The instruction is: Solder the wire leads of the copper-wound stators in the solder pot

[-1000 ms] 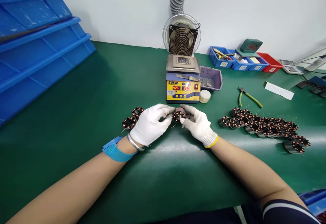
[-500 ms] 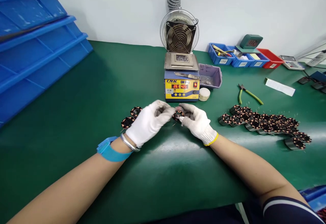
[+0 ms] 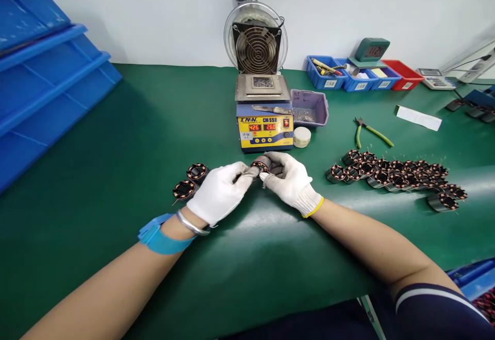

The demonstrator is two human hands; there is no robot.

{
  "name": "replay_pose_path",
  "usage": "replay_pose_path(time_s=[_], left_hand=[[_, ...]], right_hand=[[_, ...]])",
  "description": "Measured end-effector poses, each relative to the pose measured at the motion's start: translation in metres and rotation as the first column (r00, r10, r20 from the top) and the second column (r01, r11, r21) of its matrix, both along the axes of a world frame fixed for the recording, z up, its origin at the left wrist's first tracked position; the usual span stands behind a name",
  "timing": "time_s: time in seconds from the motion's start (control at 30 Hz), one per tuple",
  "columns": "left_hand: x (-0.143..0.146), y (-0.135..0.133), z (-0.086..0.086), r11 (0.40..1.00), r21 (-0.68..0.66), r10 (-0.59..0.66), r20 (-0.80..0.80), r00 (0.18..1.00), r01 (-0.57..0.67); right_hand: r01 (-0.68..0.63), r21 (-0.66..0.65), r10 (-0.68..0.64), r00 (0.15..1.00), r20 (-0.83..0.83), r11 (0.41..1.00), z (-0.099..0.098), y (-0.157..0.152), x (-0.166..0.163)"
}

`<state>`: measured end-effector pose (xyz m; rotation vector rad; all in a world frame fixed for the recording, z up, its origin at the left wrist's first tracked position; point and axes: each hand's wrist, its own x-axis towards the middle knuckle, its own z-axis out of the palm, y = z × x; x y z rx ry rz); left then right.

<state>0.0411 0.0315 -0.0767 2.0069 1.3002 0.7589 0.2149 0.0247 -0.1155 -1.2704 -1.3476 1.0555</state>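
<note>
Stacked blue trays (image 3: 42, 72): far left on the green mat (image 3: 116, 139). Two wound stator coils (image 3: 190, 180): just left of the left hand. Left hand (image 3: 218, 193), white glove: fingertips pinched on the held stator. Stator coil (image 3: 260, 165): small dark ring, copper windings inside, held above the mat between both hands, before the solder pot (image 3: 265, 123). Right hand (image 3: 288, 177), white glove: grasping the stator's right side. Stator heap (image 3: 394, 175): well right.
</note>
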Motion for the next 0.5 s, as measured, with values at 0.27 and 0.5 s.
replay_pose_path(time_s=[0.27, 0.5], left_hand=[[-0.019, 0.0, -0.004, 0.976, -0.168, 0.202, 0.491, 0.847, -0.136], [0.004, -0.004, -0.009, 0.998, -0.06, 0.014, 0.067, 0.998, -0.01]], right_hand=[[0.05, 0.039, -0.051, 0.998, 0.024, 0.998, 0.006, 0.003, 0.003], [0.052, 0.05, -0.054, 0.997, 0.048, 0.997, 0.008, -0.002, 0.001]])
